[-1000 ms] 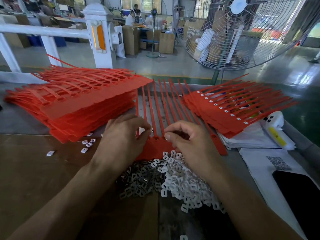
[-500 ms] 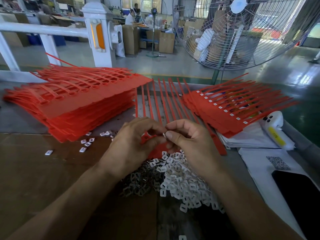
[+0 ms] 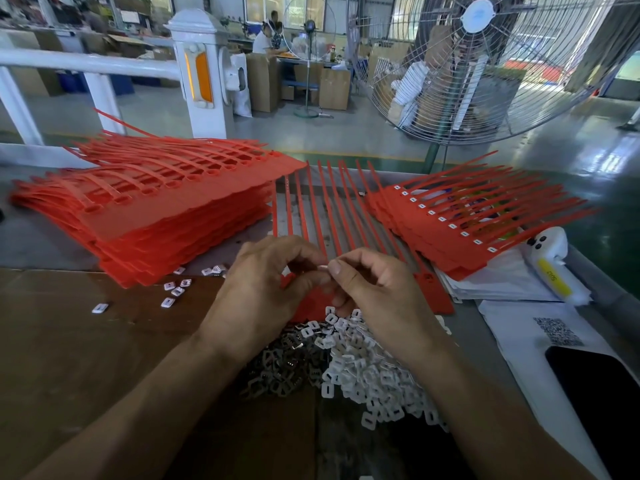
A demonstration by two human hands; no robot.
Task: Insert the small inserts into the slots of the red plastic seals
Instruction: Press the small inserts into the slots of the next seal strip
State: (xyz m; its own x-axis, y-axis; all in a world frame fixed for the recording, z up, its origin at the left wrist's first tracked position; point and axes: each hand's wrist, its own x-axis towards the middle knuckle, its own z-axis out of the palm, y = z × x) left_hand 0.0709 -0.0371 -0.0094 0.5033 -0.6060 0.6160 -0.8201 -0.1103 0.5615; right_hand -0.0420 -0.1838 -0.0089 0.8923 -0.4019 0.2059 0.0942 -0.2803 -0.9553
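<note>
A red sheet of joined seals (image 3: 431, 299) lies in front of me, its strips pointing away. My left hand (image 3: 266, 289) and my right hand (image 3: 377, 289) meet above its near edge, fingers curled. Together they pinch a small white insert (image 3: 323, 267) between the fingertips. Below my hands lies a heap of white inserts (image 3: 367, 372), with grey metal inserts (image 3: 277, 368) next to it on the left. The sheet's slots under my hands are hidden.
A tall stack of red seal sheets (image 3: 166, 216) sits at the left, a second stack with white inserts fitted (image 3: 460, 230) at the right. Loose inserts (image 3: 176, 289) lie by the left stack. A white device (image 3: 550, 268), papers and a phone (image 3: 602, 407) are at the right.
My hands rose from the sheet and came together; a white insert is now pinched between their fingertips above the sheet's near edge.
</note>
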